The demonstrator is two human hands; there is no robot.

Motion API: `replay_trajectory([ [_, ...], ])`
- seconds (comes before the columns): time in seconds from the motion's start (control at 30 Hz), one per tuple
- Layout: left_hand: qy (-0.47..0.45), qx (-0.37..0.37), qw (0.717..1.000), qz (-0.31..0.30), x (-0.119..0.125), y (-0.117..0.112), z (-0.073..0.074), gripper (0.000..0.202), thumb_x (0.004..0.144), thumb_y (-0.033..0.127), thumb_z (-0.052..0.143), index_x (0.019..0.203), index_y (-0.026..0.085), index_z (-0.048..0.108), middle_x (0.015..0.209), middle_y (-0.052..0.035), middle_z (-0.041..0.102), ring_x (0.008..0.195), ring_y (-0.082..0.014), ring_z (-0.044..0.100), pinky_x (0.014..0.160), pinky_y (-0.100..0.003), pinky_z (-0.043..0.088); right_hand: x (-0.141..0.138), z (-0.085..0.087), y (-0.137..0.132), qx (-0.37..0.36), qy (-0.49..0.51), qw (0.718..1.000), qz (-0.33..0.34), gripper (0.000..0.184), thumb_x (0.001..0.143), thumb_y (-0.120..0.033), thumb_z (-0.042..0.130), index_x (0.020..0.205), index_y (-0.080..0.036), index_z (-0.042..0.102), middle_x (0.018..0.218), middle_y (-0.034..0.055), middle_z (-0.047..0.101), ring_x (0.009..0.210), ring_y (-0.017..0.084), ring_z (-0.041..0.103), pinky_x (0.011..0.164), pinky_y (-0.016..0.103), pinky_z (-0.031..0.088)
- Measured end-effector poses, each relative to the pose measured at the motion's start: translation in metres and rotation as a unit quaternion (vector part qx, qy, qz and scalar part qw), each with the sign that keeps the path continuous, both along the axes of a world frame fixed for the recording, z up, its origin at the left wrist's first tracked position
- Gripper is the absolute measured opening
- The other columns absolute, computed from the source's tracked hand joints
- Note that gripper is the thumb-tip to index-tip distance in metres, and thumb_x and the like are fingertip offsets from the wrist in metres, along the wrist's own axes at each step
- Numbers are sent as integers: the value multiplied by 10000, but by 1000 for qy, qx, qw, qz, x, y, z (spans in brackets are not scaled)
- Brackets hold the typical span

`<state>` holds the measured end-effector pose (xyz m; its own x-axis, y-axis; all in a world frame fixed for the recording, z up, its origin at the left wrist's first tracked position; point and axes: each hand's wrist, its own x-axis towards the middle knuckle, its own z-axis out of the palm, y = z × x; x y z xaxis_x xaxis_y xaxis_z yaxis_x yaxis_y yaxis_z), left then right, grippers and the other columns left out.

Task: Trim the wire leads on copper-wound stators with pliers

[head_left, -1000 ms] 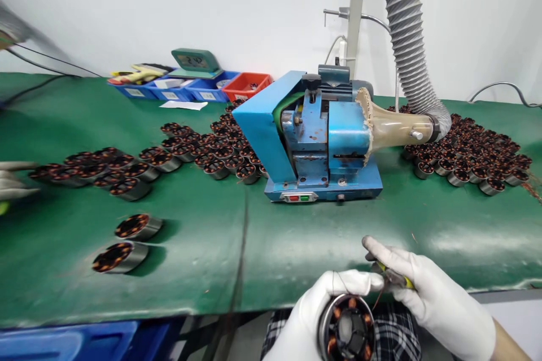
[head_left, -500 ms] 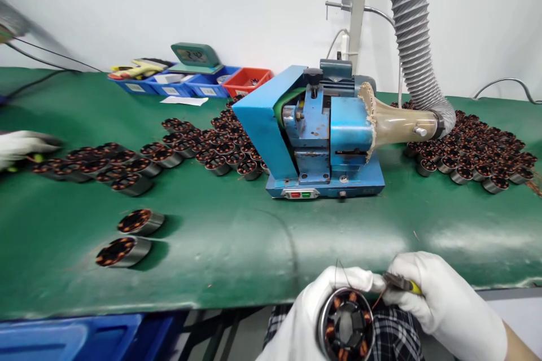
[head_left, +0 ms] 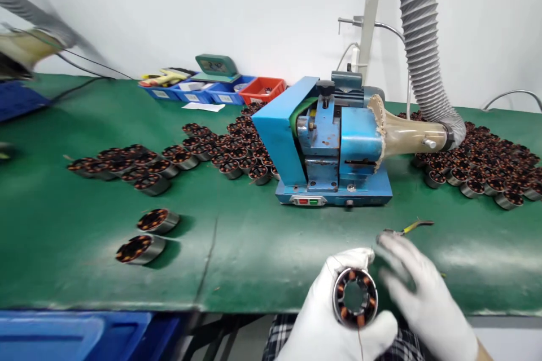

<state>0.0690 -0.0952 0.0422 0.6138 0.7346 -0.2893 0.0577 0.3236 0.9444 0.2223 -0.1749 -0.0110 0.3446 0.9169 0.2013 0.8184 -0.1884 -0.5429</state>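
My left hand (head_left: 319, 307), in a white glove, holds a ring-shaped motor stator (head_left: 344, 311) with copper windings, its round face turned up toward me. Thin wire ends stick out from the stator's top and bottom. To the right of it, my gloved right hand (head_left: 432, 296) is blurred, with fingers apart and nothing seen in them. Just beyond its fingertips, a pair of small cutters (head_left: 410, 228) with yellow and dark handles lies on the green mat; whether a fingertip touches them I cannot tell.
A blue belt machine (head_left: 322, 152) with a grey extraction hose (head_left: 423, 39) stands ahead. Many stators cover the mat (head_left: 254, 248) to its right (head_left: 483, 163) and left (head_left: 241, 146). Two stators (head_left: 146, 249) sit nearer me. Small bins (head_left: 262, 90) and a clock (head_left: 217, 65) stand behind.
My right hand has let go of the cutters, which now lie on the mat. The wire is no longer gripped. Another person's gloved hand at far left has gone from view.
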Motion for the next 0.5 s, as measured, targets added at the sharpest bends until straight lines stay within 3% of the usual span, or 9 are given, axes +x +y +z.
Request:
replay_trajectory([
  [0.03, -2, 4, 1000, -8, 2, 1, 2, 566, 528, 51, 714, 1042, 262, 609, 1074, -23, 677, 1013, -241, 638, 849, -302, 526, -16, -1, -4, 55, 64, 996, 39, 476, 818, -272, 547, 1291, -247, 496, 1280, 87, 582, 1147, 274, 562, 928, 392, 490],
  [0.1, -9, 6, 999, -37, 2, 5, 5, 623, 545, 98, 748, 1126, 265, 597, 1097, -41, 676, 1055, -273, 623, 877, -339, 523, -42, -5, -10, 129, 139, 982, -7, 573, 765, -309, 628, 1315, -242, 482, 1231, 92, 621, 1048, 297, 628, 831, 365, 553],
  [0.2, -14, 6, 997, -78, -1, 16, 9, 670, 525, 153, 788, 1163, 252, 612, 1151, -50, 662, 1116, -301, 585, 926, -366, 500, -57, -14, -10, 157, 138, 977, -38, 665, 723, -375, 691, 1327, -207, 468, 1172, 122, 652, 959, 323, 667, 759, 379, 582],
  [0.33, -41, 38, 991, -123, 5, 26, 14, 287, 762, 257, 610, 1037, 232, 692, 1151, -31, 671, 1137, -238, 570, 1017, -345, 423, -47, -23, -8, 198, 54, 978, -27, 579, 723, -397, 703, 1248, -224, 533, 1118, 133, 673, 933, 324, 676, 733, 387, 587],
  [0.43, -102, 40, 990, -91, 14, 26, 12, 249, 849, 269, 498, 759, 221, 725, 986, -26, 726, 1036, -209, 620, 1001, -315, 427, -44, -21, -9, 227, 19, 973, -41, 524, 734, -368, 706, 1212, -225, 547, 1038, 126, 697, 864, 296, 695, 657, 351, 594],
  [0.5, -165, 7, 986, -16, 15, 26, 7, 256, 844, 277, 525, 661, 235, 698, 902, 1, 737, 981, -197, 641, 971, -306, 447, -46, -15, -9, 219, 37, 971, -84, 510, 729, -365, 711, 1189, -209, 557, 1051, 135, 690, 866, 296, 694, 669, 356, 593],
])
